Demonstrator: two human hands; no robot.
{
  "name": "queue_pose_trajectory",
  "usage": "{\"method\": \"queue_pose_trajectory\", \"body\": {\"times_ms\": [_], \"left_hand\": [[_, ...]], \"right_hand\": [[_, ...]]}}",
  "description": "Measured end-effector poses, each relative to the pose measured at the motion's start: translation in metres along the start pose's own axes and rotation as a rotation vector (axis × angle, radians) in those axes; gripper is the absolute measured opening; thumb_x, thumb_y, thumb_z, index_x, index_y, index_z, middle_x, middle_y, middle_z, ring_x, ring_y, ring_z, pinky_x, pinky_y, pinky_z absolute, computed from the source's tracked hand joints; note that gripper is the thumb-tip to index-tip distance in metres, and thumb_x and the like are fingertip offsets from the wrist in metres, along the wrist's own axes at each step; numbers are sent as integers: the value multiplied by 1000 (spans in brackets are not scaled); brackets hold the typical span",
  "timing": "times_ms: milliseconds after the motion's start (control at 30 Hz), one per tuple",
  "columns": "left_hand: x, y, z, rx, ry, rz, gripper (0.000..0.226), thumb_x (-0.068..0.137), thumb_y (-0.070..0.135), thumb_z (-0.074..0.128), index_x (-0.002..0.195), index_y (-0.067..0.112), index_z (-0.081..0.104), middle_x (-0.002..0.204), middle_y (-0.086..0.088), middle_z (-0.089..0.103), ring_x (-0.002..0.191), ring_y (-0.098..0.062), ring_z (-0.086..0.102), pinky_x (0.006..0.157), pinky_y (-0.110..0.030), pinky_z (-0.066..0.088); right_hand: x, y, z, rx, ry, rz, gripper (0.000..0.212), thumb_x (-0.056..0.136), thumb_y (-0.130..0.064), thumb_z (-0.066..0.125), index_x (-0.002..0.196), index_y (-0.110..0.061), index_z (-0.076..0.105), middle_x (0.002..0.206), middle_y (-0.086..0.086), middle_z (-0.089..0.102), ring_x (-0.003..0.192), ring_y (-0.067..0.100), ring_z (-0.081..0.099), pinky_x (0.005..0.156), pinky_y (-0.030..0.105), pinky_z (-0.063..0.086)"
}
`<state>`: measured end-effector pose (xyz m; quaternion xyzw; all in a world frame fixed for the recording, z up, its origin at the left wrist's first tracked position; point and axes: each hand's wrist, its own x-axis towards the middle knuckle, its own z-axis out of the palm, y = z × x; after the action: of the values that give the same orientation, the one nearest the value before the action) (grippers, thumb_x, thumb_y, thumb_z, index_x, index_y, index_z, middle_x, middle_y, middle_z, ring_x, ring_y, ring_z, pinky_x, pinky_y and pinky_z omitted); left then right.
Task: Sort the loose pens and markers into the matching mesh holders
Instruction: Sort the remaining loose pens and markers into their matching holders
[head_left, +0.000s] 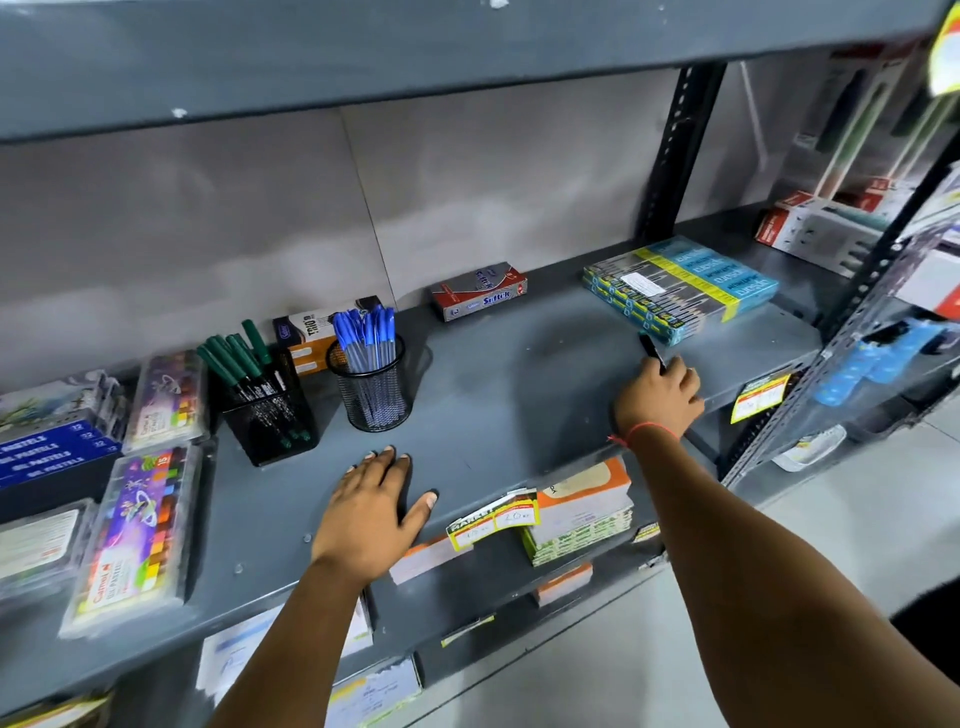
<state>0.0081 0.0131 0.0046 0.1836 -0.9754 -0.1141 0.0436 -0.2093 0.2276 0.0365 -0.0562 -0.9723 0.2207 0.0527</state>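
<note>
While pinched in the right hand (660, 397) at right of centre, black marker (651, 351) pokes out past the fingers, long axis running up and slightly left toward the stack of blue-and-yellow boxes (680, 288) just beyond. Fingers curled around its lower end; only the dark tip shows, so cap colour cannot be told for sure. Left hand (371, 512) at lower centre, spread flat, palm down on the grey shelf (493, 384), gripping nothing.

Holders both well to the left of the marker: round mesh holder (371, 387) with blue-capped pens (366, 330) standing upright, and, further left and just beside it, square mesh holder (270, 410) with green-capped markers (234, 358) leaning left. Left hand much nearer both holders than right hand.

Likely destination the square holder, since that one carries markers, though colour match uncertain. Coming move, by judgement: carry leftward across the bare middle of the shelf, tip the marker upright, drop in from above. No other loose pens visible on the shelf.
</note>
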Motion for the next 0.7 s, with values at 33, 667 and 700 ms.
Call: {"method": "queue_pose_trajectory", "body": {"times_ms": [33,667,700], "left_hand": [[0,0,0,1,0,-3,89,69,68,8,136,15,35,148,-10,31,136,-27,24,112,-39,17],[-29,-31,-19,-13,29,-104,85,73,69,14,133,16,40,146,-8,36,133,-24,31,108,-35,27],[-34,-36,-23,-9,37,-125,88,70,69,11,132,15,41,144,-8,38,132,-25,33,107,-36,28]], "right_hand": [[1,4,0,-27,-38,10,36,93,-10,44,129,-7,49,142,18,39,134,37,32,107,48,32],[-46,-106,-35,1064,98,18,35,94,-7,51,129,-5,47,98,10,61,80,17,50,80,20,43],[-51,-121,-40,1115,111,-39,37,93,-7,54,129,-5,46,89,3,58,71,12,50,67,13,40]]}}
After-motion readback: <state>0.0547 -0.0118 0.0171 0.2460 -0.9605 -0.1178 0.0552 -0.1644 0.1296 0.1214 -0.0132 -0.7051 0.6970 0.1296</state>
